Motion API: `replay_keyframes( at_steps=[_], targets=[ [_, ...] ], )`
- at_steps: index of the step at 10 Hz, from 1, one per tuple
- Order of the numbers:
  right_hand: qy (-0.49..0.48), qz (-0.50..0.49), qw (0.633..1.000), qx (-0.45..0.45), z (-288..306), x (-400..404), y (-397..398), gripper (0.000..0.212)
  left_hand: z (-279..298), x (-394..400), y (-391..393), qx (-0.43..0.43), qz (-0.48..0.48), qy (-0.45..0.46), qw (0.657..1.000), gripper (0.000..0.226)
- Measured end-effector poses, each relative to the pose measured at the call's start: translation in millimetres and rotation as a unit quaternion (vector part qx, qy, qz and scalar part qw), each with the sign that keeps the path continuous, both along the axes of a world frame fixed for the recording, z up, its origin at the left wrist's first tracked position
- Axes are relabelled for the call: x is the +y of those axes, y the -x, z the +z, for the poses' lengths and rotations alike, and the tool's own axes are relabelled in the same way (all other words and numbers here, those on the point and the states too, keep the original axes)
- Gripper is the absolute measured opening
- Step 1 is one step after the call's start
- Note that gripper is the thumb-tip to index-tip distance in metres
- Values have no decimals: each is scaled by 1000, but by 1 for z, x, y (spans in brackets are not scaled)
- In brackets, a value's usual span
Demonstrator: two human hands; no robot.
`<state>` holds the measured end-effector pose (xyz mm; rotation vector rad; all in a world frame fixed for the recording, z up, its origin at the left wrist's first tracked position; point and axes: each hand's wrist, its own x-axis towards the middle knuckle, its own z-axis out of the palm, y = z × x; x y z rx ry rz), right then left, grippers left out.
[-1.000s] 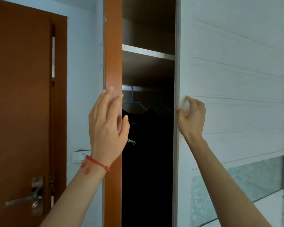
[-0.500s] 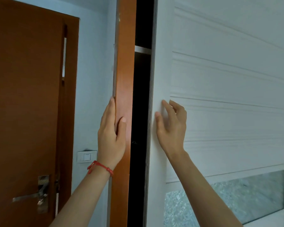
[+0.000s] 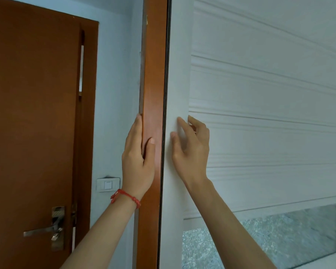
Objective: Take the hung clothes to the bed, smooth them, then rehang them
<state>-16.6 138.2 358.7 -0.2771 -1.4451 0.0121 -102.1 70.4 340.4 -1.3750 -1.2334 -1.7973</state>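
The white sliding wardrobe door (image 3: 260, 90) stands almost against the brown wardrobe side panel (image 3: 155, 70), with only a thin dark slit between them. The hung clothes are hidden behind it. My left hand (image 3: 138, 162), a red string on its wrist, rests on the panel's edge with straight fingers along the left side and the thumb on the front face. My right hand (image 3: 192, 150) presses its fingertips on the white door's left stile beside the ribbed part.
A brown room door (image 3: 37, 113) with a metal lever handle (image 3: 43, 232) stands at the left. A white light switch (image 3: 108, 184) sits on the pale blue wall between door and wardrobe. A frosted glass pane (image 3: 289, 235) fills the wardrobe door's lower part.
The white door has slid left until the gap is nearly gone, hiding the black shirt and blue hanger. My right hand went from gripping the door's edge to pressing on its face.
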Motion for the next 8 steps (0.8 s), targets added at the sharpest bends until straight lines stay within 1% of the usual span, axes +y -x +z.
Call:
replay_keyframes(
  at_steps=[3, 5, 6, 7, 8],
  targets=[
    [-17, -29, 999, -16, 0, -2, -1, 35, 1, 0, 0, 2, 8, -6, 1000, 56],
    [-2, 0, 998, -65, 2, -3, -13, 36, 0, 1, 1, 1, 15, -1, 1000, 56],
    [0, 20, 993, -115, 4, -3, -23, 35, 2, -5, -2, 0, 2, 17, 1000, 56],
    [-4, 72, 990, -124, 7, -5, -39, 34, 7, -19, 0, -30, -52, 29, 998, 49],
    [-69, 73, 995, -6, 16, -14, -69, 28, 17, -49, 6, -63, -97, 9, 993, 38]
  ],
)
